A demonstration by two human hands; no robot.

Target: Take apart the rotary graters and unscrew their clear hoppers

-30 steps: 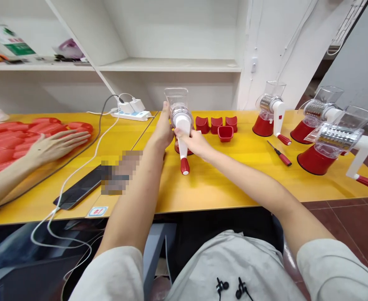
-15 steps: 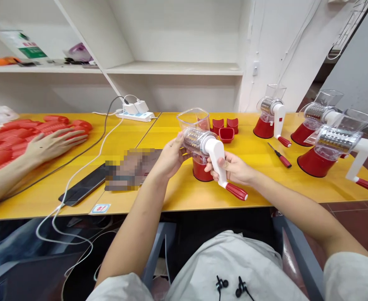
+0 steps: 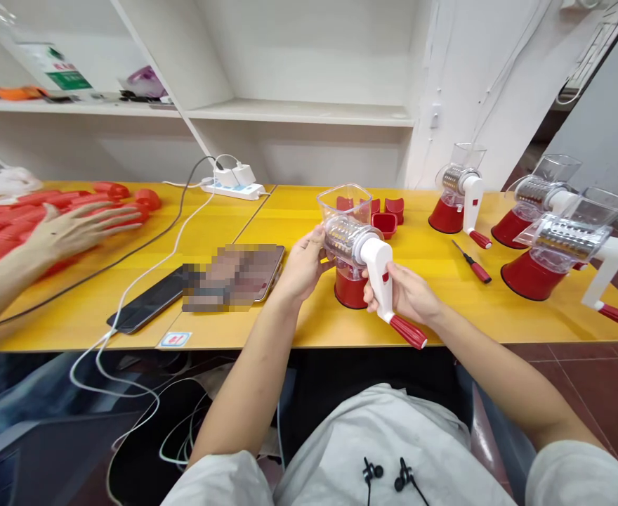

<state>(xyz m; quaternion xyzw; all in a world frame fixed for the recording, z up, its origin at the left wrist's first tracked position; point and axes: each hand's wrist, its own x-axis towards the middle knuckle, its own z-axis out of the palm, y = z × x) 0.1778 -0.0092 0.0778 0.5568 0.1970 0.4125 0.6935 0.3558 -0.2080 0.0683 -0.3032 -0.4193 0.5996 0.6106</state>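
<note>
In front of me a rotary drum grater [image 3: 350,284] stands upright on its red base, with a clear hopper on top and a metal drum inside. My left hand [image 3: 305,266] is closed around the left side of its clear body near the drum, some fingertips hidden behind it. My right hand [image 3: 406,292] grips the white crank arm [image 3: 378,270] in its middle. The crank slants down to the right and ends in a red handle [image 3: 409,331]. Several red cups or pushers [image 3: 385,225] lie just behind the grater.
Several assembled graters [image 3: 449,211] stand at the right, with a red-handled screwdriver [image 3: 472,263] before them. Left lie a dark phone [image 3: 148,301], a blurred tablet-like device [image 3: 272,270] and cables from a power strip [image 3: 235,190]. Another person's hand [image 3: 85,228] rests on red parts [image 3: 3,242].
The view has shifted slightly, so most things sit a little differently in the picture. Both my hands keep their hold on the grater. The other person's hand has moved a little over the red parts.
</note>
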